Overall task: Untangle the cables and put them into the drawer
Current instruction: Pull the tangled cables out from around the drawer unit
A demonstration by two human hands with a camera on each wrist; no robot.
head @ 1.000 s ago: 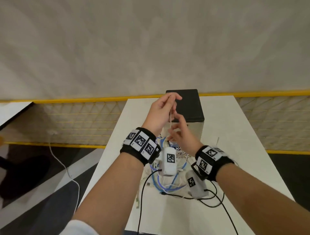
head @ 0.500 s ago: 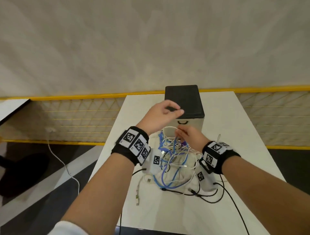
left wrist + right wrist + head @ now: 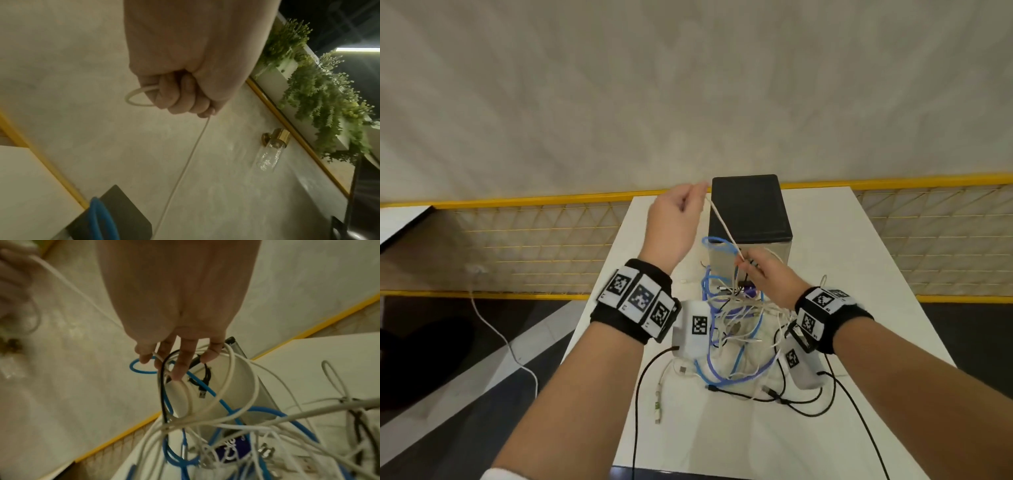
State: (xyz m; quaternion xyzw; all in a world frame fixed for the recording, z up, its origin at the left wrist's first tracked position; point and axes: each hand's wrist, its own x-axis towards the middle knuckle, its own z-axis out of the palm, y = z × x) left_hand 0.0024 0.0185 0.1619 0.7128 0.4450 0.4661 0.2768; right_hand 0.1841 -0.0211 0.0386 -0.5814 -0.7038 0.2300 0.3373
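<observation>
Bench (image 3: 842, 246): white, carries everything you work on.
Drawer box (image 3: 751, 212): black-topped, at the bench's far end.
Cable tangle (image 3: 736, 318): white, blue and black, before the drawer box, under your right hand.
Left hand (image 3: 674, 222): your grip pinches a white cable (image 3: 722, 222), raised taut.
Right hand (image 3: 770, 277): your grip pinches the same cable lower down, fingers among loops.

White table (image 3: 825, 428), cable tangle (image 3: 736, 329), drawer box (image 3: 751, 209)
</observation>
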